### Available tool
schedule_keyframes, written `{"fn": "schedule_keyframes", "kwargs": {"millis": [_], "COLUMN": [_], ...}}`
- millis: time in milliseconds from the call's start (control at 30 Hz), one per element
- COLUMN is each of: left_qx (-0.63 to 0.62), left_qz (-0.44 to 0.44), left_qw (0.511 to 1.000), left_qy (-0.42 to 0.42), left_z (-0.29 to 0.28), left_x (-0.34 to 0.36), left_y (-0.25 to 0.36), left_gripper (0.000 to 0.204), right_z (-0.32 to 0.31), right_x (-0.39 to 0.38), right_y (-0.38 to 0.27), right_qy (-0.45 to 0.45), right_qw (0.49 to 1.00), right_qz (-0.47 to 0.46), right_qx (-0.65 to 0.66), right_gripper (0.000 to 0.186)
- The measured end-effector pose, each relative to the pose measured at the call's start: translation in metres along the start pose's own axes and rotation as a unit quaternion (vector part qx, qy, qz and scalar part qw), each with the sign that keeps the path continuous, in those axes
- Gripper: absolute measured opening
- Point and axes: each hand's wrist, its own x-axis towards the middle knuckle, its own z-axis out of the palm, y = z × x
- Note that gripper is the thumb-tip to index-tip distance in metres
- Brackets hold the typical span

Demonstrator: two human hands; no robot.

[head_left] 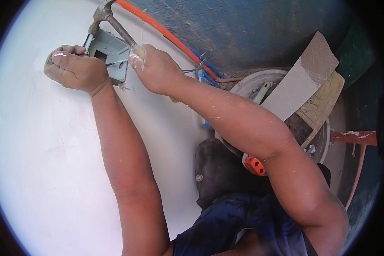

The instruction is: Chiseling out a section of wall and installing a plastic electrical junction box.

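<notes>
My right hand [155,68] is wrapped round the handle of a claw hammer [101,13], with whitish smears on the thumb. The hammer's head is up at the left, beside a grey metal electrical box [109,45] set in the white wall. Curled fingers of my left hand [77,68] press against the box's left side. Between them and the hammer's striking face shows a slim metal shaft [88,41]; its kind and lower end are hidden. A thin grey strip [116,62] crosses the box's lower part, next to a round hole.
An orange conduit [158,26] and a blue pipe run down beside the wall, with loose wires [202,64] nearby. At right, a round tub [251,77] bears a cardboard piece [301,79] and a board [326,102]. A black bag-like thing [219,170] and a red perforated block [255,165] lie below.
</notes>
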Motion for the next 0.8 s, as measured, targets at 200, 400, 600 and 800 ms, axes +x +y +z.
{"fn": "schedule_keyframes", "kwargs": {"millis": [200,400,600,800], "left_qx": [0.02,-0.03,0.087,0.156], "left_qz": [0.011,-0.026,0.122,0.158], "left_qw": [0.999,0.999,0.987,0.974], "left_qy": [-0.026,0.029,-0.055,-0.055], "left_z": [0.005,0.004,-0.009,-0.001], "left_x": [-0.003,-0.003,-0.041,-0.033], "left_y": [0.001,0.009,-0.002,-0.002], "left_gripper": [0.03,0.026,0.018,0.029], "right_z": [0.008,-0.022,-0.024,-0.009], "right_x": [0.003,0.01,0.004,0.009], "right_y": [0.006,-0.006,-0.008,0.002], "right_qy": [0.046,-0.046,-0.047,0.017], "right_qw": [0.997,0.998,0.998,1.0], "right_qz": [0.033,0.023,0.007,0.0], "right_qx": [0.043,-0.033,-0.043,0.003], "right_gripper": [0.042,0.045,0.043,0.04]}}
